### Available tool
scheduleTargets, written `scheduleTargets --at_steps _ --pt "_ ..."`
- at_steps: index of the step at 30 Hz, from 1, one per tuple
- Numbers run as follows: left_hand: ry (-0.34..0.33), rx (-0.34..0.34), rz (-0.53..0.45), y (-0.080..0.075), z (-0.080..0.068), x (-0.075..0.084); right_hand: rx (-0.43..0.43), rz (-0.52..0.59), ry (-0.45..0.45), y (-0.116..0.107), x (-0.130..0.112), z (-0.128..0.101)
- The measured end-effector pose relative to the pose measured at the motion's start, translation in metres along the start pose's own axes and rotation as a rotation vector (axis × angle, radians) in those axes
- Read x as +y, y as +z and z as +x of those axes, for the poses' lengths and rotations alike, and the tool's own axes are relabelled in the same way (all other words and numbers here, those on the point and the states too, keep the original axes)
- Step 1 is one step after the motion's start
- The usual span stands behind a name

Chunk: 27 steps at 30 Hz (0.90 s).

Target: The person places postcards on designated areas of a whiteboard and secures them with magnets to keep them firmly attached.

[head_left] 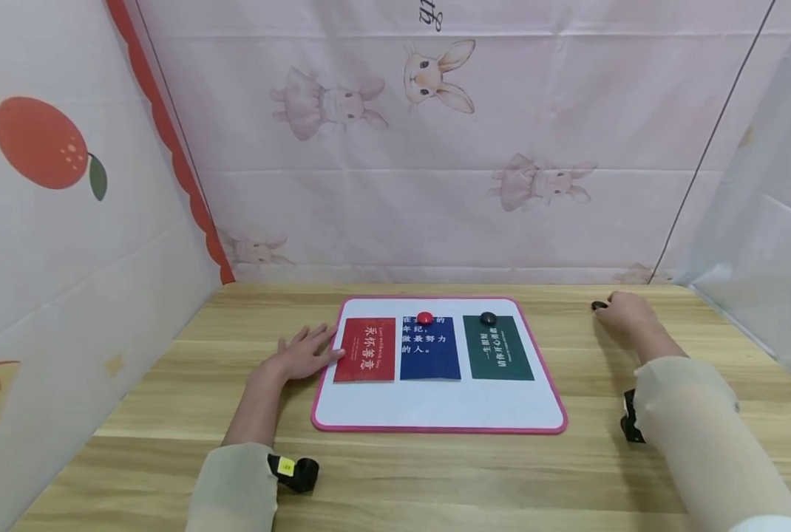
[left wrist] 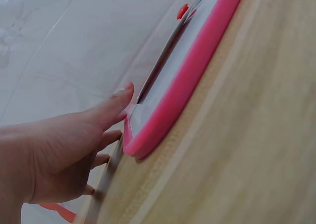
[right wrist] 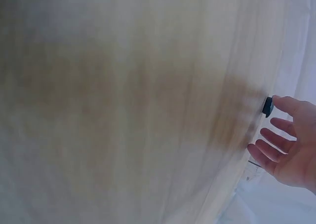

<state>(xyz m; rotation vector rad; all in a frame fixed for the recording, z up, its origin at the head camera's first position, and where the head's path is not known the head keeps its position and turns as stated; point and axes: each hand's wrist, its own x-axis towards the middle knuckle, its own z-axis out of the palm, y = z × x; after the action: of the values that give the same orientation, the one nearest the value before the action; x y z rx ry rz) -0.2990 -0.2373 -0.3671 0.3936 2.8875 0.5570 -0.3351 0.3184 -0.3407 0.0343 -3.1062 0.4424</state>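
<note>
The left hand (head_left: 302, 353) lies flat, fingers straight, touching the red card (head_left: 365, 349), whose long axis runs away from the person. The right hand (head_left: 625, 310), fingers relaxed, touches a black magnet (head_left: 598, 305) on the tabletop (head_left: 435, 473).

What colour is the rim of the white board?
Pink; the board's rim shows best in the head view.

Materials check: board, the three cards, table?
Board: smooth white face, likely coated metal or plastic since round magnets seem to pin cards; its pink rim looks rounded, matte, probably plastic or rubbery. Cards, red, blue, green: thin, flat, printed, apparently matte paper or card stock. Table: pale wood grain, low sheen; solid wood or laminate, can't tell.
</note>
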Motion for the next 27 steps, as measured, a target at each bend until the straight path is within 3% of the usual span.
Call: scheduleTargets --at_steps 27 --pt "-0.010 0.003 0.009 -0.0015 -0.0009 0.0010 -0.034 0.003 -0.027 0.0019 0.0027 0.0084"
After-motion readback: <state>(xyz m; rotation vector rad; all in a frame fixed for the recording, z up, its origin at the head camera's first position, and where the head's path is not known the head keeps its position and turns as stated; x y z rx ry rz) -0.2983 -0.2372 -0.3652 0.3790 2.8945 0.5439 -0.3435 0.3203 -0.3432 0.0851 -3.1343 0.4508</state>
